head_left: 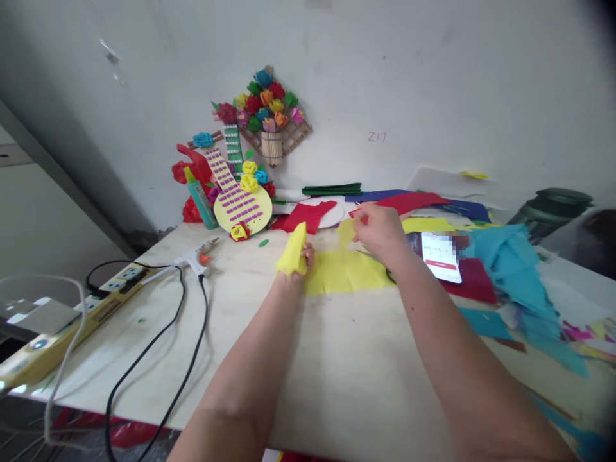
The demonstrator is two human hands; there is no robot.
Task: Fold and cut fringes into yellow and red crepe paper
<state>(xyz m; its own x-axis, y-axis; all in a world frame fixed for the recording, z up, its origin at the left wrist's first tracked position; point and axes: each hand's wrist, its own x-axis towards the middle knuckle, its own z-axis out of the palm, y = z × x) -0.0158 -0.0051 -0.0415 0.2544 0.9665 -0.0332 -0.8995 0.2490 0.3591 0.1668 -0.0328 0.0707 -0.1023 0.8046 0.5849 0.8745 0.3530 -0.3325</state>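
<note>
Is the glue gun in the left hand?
No, the left hand holds a yellow sheet, while the glue gun lies apart on the table.

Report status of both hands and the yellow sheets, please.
Left hand holding folded yellow papery sheet; right hand curled, grip unclear. Flat rectangular yellow sheet on whitish table. Black-handled scissors partly hidden by right forearm, possibly in the way.

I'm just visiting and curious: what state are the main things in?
Held yellow paper: raised, not flat
Yellow sheet: spread out, creased
Phone: screen lit
Glue gun: lying down
Power strip: black plug inserted
Teal bottle: standing
Green jar: lid on
Scissors: partly hidden; open or shut unclear
</note>
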